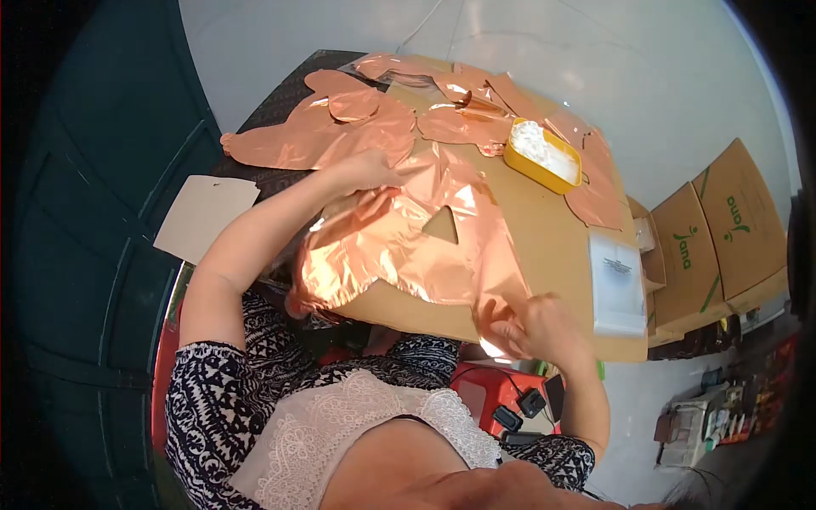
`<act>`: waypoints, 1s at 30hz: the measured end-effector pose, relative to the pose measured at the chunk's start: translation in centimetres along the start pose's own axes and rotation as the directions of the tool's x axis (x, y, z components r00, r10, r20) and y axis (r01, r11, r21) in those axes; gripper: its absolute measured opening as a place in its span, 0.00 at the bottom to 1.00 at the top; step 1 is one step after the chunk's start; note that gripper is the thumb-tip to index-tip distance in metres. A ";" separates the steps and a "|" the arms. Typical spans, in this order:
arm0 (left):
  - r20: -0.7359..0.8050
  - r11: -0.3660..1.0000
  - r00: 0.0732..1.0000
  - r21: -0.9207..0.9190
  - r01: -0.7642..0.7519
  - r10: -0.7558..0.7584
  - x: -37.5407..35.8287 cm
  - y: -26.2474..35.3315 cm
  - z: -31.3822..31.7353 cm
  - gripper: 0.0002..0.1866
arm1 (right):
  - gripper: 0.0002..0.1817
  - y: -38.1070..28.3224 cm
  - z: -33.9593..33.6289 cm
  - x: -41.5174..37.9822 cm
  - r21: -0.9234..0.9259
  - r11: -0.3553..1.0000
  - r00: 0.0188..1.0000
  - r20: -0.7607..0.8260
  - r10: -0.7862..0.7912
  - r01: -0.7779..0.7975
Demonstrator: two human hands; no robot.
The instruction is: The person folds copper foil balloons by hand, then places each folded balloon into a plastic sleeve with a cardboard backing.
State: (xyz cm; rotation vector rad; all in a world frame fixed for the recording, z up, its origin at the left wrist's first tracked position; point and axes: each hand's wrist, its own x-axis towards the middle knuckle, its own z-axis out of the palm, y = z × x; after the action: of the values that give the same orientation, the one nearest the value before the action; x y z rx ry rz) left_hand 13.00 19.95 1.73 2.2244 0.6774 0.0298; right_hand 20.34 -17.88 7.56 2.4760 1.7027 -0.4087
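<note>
A flat, uninflated rose-gold foil balloon (408, 246), shaped like a letter A with a triangular hole, lies creased over the cardboard-covered table. My left hand (365, 172) is closed on its upper left edge, the fingertips partly hidden against the foil. My right hand (544, 327) has its fingers curled round the balloon's lower right leg, near the table's front edge. The left end of the balloon hangs over the table edge. Beyond my left hand lies another flat foil balloon (297, 136).
More foil balloons (586, 161) lie along the far and right edges. A yellow tub (544, 177) with white contents stands on the cardboard (544, 238). Clear plastic bags (616, 285) lie at the right. Cardboard boxes (680, 246) stand beyond; a red stool (476, 387) holds black adapters.
</note>
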 end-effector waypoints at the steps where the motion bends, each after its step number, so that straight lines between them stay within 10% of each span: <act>1: -0.038 0.978 0.999 0.210 -0.003 0.012 -0.8 1.1 -0.1 0.12 | 0.20 0.1 -0.2 0.2 -0.009 1.000 0.998 -0.059 0.007 -0.007; 5: -0.469 0.786 0.710 0.588 -0.193 0.525 -0.9 0.5 -0.3 0.20 | 0.25 1.2 0.3 3.3 0.003 0.996 0.917 -0.392 -0.080 0.088; 9: -0.403 0.794 0.814 0.598 -0.113 0.419 -0.7 -0.8 -1.4 0.28 | 0.30 2.2 3.4 8.3 -0.057 0.968 0.789 -0.568 -0.233 0.245; 11: -0.331 0.675 0.758 0.713 -0.190 0.562 0.7 -3.8 -0.6 0.32 | 0.32 2.3 4.9 9.8 -0.119 0.959 0.820 -0.497 -0.282 0.258; 17: -0.206 0.737 0.924 0.667 -0.108 0.321 1.2 -4.7 0.3 0.43 | 0.35 2.0 6.6 11.9 -0.093 0.947 0.832 -0.456 -0.315 0.308; 30: -0.319 0.796 0.913 0.605 -0.012 0.256 3.5 -5.2 -0.6 0.40 | 0.35 1.1 5.0 12.9 -0.100 0.945 0.807 -0.498 -0.318 0.311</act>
State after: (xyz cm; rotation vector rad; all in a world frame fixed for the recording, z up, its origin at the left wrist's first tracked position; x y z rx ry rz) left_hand 13.43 24.86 -2.17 2.9214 0.8145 0.3934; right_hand 24.92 -7.85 -0.97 2.4297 2.3135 0.2759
